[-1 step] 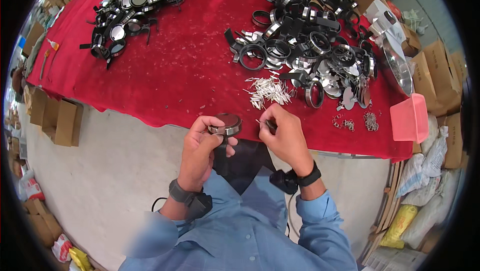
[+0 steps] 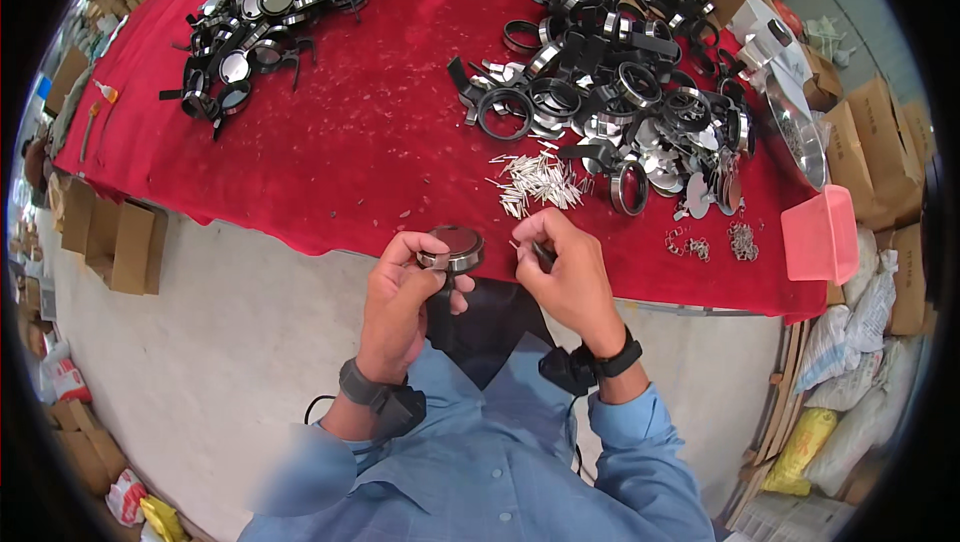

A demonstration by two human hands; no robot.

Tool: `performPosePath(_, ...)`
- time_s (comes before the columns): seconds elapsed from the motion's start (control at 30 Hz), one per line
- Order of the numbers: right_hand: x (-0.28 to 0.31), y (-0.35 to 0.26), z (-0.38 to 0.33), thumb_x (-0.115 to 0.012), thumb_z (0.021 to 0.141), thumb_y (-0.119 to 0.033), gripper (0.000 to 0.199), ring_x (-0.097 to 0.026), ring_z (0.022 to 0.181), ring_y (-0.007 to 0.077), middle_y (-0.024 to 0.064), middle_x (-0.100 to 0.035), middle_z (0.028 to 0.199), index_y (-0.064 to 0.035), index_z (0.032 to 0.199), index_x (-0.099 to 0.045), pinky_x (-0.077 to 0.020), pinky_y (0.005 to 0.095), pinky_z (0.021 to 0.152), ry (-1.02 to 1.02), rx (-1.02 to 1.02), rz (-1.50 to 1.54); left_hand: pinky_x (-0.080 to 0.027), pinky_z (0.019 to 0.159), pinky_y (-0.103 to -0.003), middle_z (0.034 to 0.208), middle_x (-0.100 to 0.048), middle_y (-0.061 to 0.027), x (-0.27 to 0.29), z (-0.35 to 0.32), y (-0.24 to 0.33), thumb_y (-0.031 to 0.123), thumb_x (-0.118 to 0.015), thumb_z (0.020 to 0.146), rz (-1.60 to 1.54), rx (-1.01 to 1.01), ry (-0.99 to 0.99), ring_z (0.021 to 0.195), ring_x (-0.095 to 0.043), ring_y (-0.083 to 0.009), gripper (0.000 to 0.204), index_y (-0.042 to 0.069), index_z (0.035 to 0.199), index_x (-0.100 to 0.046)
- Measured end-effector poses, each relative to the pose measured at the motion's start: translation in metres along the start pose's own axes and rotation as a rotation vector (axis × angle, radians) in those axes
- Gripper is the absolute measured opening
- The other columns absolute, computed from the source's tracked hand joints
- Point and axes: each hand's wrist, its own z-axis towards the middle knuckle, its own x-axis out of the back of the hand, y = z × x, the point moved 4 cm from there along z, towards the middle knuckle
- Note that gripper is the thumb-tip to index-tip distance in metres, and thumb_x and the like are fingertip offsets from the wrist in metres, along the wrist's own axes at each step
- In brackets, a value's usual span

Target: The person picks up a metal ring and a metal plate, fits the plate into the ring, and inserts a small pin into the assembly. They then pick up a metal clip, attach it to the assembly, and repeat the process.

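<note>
At frame centre, a round metal ring (image 2: pixel 452 248) is pinched in the left hand (image 2: pixel 400 302); just right of it, a small pin (image 2: pixel 516 245) is pinched by the right hand (image 2: pixel 570 277), pointing toward it.

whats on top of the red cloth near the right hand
A loose heap of small silver pins lies on the red cloth beyond the right hand. Anything under that hand is hidden.

The tabletop (image 2: pixel 370 142) is covered in plain red. The rings (image 2: pixel 600 82) are black and silver, the pins (image 2: pixel 535 185) silver, the tray (image 2: pixel 820 235) pink, the sleeves (image 2: pixel 640 452) light blue, the wristbands (image 2: pixel 362 384) black.
</note>
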Motion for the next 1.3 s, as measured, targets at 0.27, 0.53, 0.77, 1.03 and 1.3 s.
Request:
performPosePath(0.27,-0.027,-0.035,-0.020,-0.066,0.090,0.006,0.018,-0.069,0.074,0.0118,0.0078,-0.066,0.088,-0.0007,0.106,-0.070,-0.0515,0.0256,0.063,0.149,-0.040,0.501,-0.058,0.069,-0.030,0.103,-0.069,-0.0147,-0.005,0.004,-0.006,-0.005,-0.052,0.092,-0.111,-0.028,-0.081,0.082,-0.069,-0.0188,0.026,0.001,0.117,-0.056)
performPosePath(0.53,-0.027,-0.044,-0.020,-0.071,0.091,0.005,0.008,-0.075,0.072,0.0136,0.0071,-0.065,0.085,0.0016,0.099,-0.070,-0.0548,0.0265,0.060,0.184,0.046,0.517,-0.054,0.069,-0.029,0.098,-0.068,-0.0132,-0.010,0.003,-0.005,-0.003,-0.052,0.092,-0.150,-0.005,-0.094,0.076,-0.065,-0.0174,0.026,0.002,0.118,-0.055)
performPosePath(0.77,-0.036,-0.031,-0.025,-0.073,0.090,0.004,0.008,-0.071,0.070,0.0113,0.0053,-0.065,0.084,0.0007,0.097,-0.073,-0.0507,0.0253,0.060,0.198,-0.011,0.548,-0.056,0.070,-0.029,0.099,-0.069,-0.0128,-0.008,0.004,-0.003,-0.005,-0.052,0.091,-0.147,-0.019,-0.071,0.076,-0.067,-0.0166,0.028,0.002,0.118,-0.055)
performPosePath(1.03,-0.039,-0.032,-0.028,-0.073,0.090,0.004,0.010,-0.068,0.071,0.0089,0.0041,-0.065,0.084,0.0005,0.099,-0.074,-0.0478,0.0239,0.061,0.213,0.008,0.537,-0.057,0.071,-0.030,0.102,-0.070,-0.0150,-0.010,0.000,0.003,-0.008,-0.052,0.089,-0.112,-0.048,-0.065,0.076,-0.069,-0.0174,0.031,0.000,0.118,-0.054)
performPosePath(1.3,-0.037,-0.031,-0.028,-0.075,0.087,0.004,0.011,-0.068,0.071,0.0105,0.0041,-0.066,0.083,-0.0006,0.096,-0.074,-0.0486,0.0267,0.059,0.200,-0.006,0.563,-0.057,0.072,-0.030,0.103,-0.070,-0.0157,-0.010,-0.001,0.003,-0.009,-0.053,0.088,-0.114,-0.067,-0.091,0.079,-0.069,-0.0178,0.032,0.000,0.119,-0.054)
